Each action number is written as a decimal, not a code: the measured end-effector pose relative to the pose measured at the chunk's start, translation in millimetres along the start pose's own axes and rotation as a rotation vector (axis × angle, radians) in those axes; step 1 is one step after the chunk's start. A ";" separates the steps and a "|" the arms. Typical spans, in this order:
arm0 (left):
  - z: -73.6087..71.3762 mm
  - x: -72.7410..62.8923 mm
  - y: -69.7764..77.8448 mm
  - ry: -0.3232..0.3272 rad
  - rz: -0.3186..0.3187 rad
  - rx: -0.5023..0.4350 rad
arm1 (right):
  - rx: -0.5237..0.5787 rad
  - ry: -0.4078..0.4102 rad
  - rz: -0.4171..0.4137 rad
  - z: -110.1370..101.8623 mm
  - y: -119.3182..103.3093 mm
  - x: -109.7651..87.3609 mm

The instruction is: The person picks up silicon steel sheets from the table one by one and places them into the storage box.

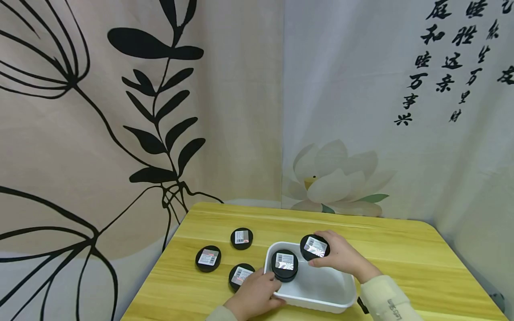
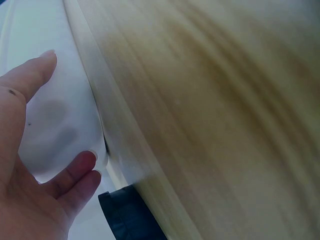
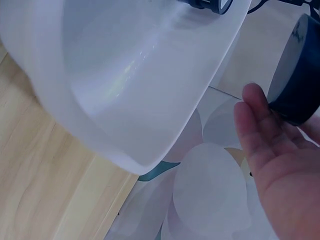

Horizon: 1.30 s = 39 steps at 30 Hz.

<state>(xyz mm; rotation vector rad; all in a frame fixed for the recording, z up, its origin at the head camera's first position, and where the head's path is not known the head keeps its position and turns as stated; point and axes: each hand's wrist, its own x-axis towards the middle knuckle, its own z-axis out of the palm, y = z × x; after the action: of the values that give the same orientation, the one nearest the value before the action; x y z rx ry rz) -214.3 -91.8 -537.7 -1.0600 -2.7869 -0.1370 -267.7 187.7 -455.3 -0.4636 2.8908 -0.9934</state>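
My right hand (image 1: 339, 255) pinches a flat round black container (image 1: 315, 247) with a silver-white label, above the back rim of a white plastic bin (image 1: 321, 285). In the right wrist view that container (image 3: 300, 70) sits between thumb and fingers, beside the bin's rim. Inside the bin, at its left end, black containers (image 1: 285, 265) of the same kind appear stacked. My left hand (image 1: 257, 292) holds the bin's near left corner, its thumb against the outer wall in the left wrist view. Close by on the table lies another black container (image 1: 241, 275), partly hidden by that hand.
Two more labelled black containers, one farther back (image 1: 242, 238) and one at the left (image 1: 208, 258), lie on the yellow wood-grain table (image 1: 385, 249). A small black object (image 1: 362, 305) shows by the right sleeve. Printed curtains (image 1: 241, 111) hang behind the table.
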 end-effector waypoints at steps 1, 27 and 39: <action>0.2 0.3 0.0 -0.001 0.001 -0.001 | -0.001 -0.001 -0.004 0.8 0.1 0.6; -1.3 2.7 -1.1 -0.033 -0.007 -0.023 | 0.000 -0.046 -0.056 10.0 -11.3 12.8; 1.5 3.3 -0.7 -0.065 -0.046 -0.047 | 0.004 -0.073 -0.093 16.0 -13.6 17.1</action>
<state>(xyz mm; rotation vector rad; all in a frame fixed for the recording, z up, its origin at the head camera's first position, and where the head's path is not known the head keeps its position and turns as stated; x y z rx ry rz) -217.4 -89.9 -538.7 -1.0288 -2.8810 -0.1774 -278.1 163.0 -458.9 -0.6255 2.8257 -0.9717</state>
